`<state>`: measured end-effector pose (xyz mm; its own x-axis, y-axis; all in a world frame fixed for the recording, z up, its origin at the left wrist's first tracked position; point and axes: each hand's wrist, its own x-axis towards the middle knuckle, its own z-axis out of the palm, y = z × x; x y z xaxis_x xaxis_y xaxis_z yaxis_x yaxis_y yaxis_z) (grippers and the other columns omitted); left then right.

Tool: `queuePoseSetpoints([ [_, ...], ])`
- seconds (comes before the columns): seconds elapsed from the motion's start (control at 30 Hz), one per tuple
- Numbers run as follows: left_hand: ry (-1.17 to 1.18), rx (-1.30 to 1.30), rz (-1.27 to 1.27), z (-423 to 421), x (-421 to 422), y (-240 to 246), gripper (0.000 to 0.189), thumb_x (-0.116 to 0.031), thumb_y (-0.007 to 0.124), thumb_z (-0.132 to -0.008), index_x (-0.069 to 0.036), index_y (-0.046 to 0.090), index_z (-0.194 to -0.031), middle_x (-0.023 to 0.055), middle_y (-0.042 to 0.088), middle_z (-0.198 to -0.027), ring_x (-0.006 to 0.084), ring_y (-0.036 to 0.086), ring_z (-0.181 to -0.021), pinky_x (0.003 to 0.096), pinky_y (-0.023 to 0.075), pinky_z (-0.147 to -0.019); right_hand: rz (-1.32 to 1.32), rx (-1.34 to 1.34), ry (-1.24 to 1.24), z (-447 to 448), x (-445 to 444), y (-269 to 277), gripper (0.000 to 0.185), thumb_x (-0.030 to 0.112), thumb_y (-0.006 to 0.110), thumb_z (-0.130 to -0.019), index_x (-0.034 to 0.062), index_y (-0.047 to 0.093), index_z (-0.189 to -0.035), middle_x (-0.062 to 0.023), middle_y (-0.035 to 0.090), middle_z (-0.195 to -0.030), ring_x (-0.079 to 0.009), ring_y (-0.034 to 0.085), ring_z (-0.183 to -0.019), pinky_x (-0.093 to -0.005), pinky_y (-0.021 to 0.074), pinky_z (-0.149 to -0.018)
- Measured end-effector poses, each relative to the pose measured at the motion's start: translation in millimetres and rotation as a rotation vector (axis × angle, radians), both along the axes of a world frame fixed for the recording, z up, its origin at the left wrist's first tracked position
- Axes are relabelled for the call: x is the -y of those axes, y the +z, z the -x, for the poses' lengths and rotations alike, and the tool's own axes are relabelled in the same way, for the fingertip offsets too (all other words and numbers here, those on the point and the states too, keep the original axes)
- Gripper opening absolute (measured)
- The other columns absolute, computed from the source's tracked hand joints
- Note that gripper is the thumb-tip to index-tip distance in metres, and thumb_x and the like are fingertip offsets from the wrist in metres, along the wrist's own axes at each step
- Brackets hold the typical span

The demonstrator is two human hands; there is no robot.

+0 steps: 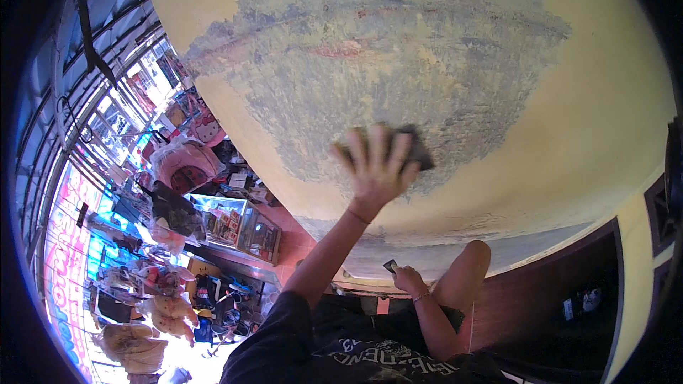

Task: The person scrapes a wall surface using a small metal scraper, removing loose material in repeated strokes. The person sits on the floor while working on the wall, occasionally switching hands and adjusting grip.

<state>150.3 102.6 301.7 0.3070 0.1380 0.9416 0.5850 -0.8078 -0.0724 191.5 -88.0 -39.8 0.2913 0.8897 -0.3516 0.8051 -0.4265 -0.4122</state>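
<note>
My left hand (373, 173) is spread flat against a painted wall (581, 96), pressing a dark sheet that looks like sandpaper (424, 150) under its fingers. Hand and sheet are blurred. Around them is a large rough patch (395, 74) where grey and reddish layers show through the yellow paint. Lower down, beside my bent knee (476, 256), my right hand (410, 281) grips a small flat tool with a dark blade, probably a scraper (391, 266). Its handle is mostly hidden in the fingers.
To the left stand a glass display case (227, 224) with small boxes and a plastic-wrapped pink bag (187, 162). Wrapped goods hang near a bright banner (69, 277) that bears writing. A bicycle (229, 317) is below. At right a dark doorway (555, 298) opens beside the wall.
</note>
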Motion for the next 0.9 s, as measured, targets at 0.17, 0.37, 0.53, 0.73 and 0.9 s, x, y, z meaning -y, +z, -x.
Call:
queuePoseSetpoints([
  [0.17,-0.084,-0.076,-0.115,-29.8,7.9,56.6,0.068,-0.064,0.06,-0.078,-0.035,0.049,-0.139,0.0097,0.038,-0.15,0.0406,0.029,-0.139,0.0735,0.0066,-0.106,-0.017,0.012,0.004,-0.7,3.0,-0.5,0.029,0.025,0.055,-0.088,-0.0001,0.068,-0.095,-0.0248,0.066,-0.091,-0.0413,0.066,-0.086,-0.0496,0.0536,-0.077],
  [0.37,0.086,0.18,0.077,29.4,-38.8,77.7,0.072,-0.062,0.05,-0.087,-0.018,0.044,-0.144,0.0223,0.029,-0.153,0.0456,0.018,-0.142,0.0665,0.0017,-0.111,-0.012,0.045,-0.009,-0.2,4.2,3.6,0.03,0.024,0.056,-0.087,0.0012,0.066,-0.103,-0.0245,0.066,-0.09,-0.0402,0.067,-0.085,-0.0499,0.0543,-0.075],
  [0.53,-0.02,0.15,-0.012,7.9,-6.7,10.0,0.068,-0.063,0.046,-0.088,-0.014,0.049,-0.136,0.0284,0.028,-0.149,0.0576,0.017,-0.137,0.0783,-0.0008,-0.101,-0.055,0.018,-0.04,-1.8,3.8,7.6,0.03,0.024,0.055,-0.088,0.0015,0.064,-0.105,-0.0235,0.067,-0.09,-0.0402,0.066,-0.084,-0.05,0.0546,-0.074],
  [0.73,-0.13,-0.146,-0.079,-46.9,23.4,62.5,0.062,-0.063,0.055,-0.083,-0.036,0.048,-0.139,-0.0043,0.038,-0.15,0.0335,0.035,-0.136,0.0743,0.012,-0.103,-0.03,0.047,0.002,0.3,6.7,9.8,0.03,0.025,0.053,-0.09,0.0014,0.063,-0.105,-0.0242,0.066,-0.089,-0.0407,0.066,-0.084,-0.0496,0.0543,-0.075],
  [0.9,-0.01,0.249,-0.023,2.7,-27.6,107.1,0.059,-0.055,0.044,-0.092,-0.026,0.045,-0.143,0.0143,0.029,-0.154,0.0421,0.024,-0.141,0.0646,0.0007,-0.112,-0.032,0.023,-0.033,-0.6,8.2,4.7,0.029,0.027,0.054,-0.089,0.0008,0.065,-0.095,-0.0245,0.066,-0.089,-0.0406,0.066,-0.084,-0.0502,0.0537,-0.074],
])
